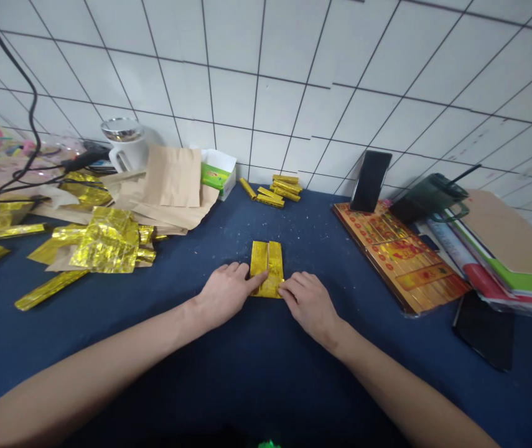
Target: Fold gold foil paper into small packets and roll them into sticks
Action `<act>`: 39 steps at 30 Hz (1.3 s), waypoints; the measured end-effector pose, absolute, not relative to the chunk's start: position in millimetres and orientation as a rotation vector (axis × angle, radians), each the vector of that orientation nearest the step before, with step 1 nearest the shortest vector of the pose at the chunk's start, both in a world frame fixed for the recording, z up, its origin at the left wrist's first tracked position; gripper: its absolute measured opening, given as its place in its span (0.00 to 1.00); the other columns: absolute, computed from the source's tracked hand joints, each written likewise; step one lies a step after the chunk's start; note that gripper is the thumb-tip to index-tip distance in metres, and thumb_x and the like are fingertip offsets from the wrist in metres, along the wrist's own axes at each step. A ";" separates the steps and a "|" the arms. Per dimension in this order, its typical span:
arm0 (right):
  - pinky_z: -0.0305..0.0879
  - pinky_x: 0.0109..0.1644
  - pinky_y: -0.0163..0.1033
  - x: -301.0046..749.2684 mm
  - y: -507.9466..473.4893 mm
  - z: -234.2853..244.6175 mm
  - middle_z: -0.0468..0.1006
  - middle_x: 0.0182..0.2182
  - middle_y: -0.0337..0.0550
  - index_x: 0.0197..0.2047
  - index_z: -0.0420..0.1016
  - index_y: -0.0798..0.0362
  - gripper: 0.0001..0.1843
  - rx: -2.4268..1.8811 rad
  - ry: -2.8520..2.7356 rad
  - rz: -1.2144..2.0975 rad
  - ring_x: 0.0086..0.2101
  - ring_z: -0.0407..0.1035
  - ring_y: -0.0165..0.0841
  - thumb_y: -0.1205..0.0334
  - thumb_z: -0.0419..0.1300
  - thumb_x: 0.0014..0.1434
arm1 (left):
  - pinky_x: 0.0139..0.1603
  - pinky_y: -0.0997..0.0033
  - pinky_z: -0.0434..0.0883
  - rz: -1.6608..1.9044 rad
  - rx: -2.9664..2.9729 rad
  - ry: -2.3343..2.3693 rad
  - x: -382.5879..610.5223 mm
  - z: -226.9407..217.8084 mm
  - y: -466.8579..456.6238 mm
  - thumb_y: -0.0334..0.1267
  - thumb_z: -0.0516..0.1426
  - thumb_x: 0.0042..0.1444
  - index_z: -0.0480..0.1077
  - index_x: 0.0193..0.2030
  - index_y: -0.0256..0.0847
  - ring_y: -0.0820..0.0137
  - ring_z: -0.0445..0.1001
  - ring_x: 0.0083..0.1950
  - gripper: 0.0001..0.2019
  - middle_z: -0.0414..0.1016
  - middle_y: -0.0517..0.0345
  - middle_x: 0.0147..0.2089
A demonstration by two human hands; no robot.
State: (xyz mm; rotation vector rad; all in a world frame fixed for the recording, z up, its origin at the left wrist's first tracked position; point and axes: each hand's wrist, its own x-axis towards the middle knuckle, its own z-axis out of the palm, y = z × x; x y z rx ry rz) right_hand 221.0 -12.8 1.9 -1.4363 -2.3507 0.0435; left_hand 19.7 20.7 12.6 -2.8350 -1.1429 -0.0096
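A sheet of gold foil paper (273, 254) lies in front of me, its two sides folded in to a seam down the middle. My left hand (226, 289) is at its left edge, with one finger stretched over the seam and the others curled. At the lower right edge, my right hand (310, 303) has its fingers and thumb closed on the foil paper. Both hands rest low, close to the blue table surface (266, 361). The undersides of the fingers are hidden.
Folded gold strips (285, 188) are piled by the tiled wall. Loose gold foil (107, 241), brown paper (172, 177), a white mug (130, 152) and a black cable (35, 118) are left. A phone (371, 180), an orange-gold box (401, 255) and a dark cup (422, 198) stand right.
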 end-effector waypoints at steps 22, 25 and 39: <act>0.62 0.40 0.41 224.1 -19.0 8.6 0.71 0.34 0.46 0.35 0.74 0.53 0.07 -1.332 -2.421 -0.113 0.36 0.63 0.35 0.61 0.55 0.58 | 0.59 0.55 0.53 -0.207 -2.911 -0.948 22.3 12.1 25.1 0.30 0.47 0.59 0.58 0.59 0.49 0.62 0.60 0.57 0.21 0.62 0.48 0.52; 0.62 0.45 0.44 224.6 -18.7 8.8 0.72 0.37 0.48 0.37 0.74 0.54 0.08 -1.276 -2.420 -0.126 0.40 0.64 0.37 0.63 0.55 0.58 | 0.59 0.59 0.53 -0.186 -2.926 -0.934 20.9 9.8 26.4 0.30 0.47 0.59 0.61 0.57 0.47 0.63 0.61 0.57 0.19 0.63 0.49 0.53; 0.56 0.54 0.53 225.0 -25.1 10.1 0.74 0.45 0.49 0.43 0.74 0.52 0.11 -1.432 -2.439 -0.199 0.47 0.65 0.40 0.62 0.54 0.59 | 0.57 0.60 0.57 -0.119 -2.932 -0.938 21.4 13.4 27.0 0.30 0.47 0.59 0.59 0.58 0.46 0.62 0.60 0.58 0.21 0.63 0.48 0.54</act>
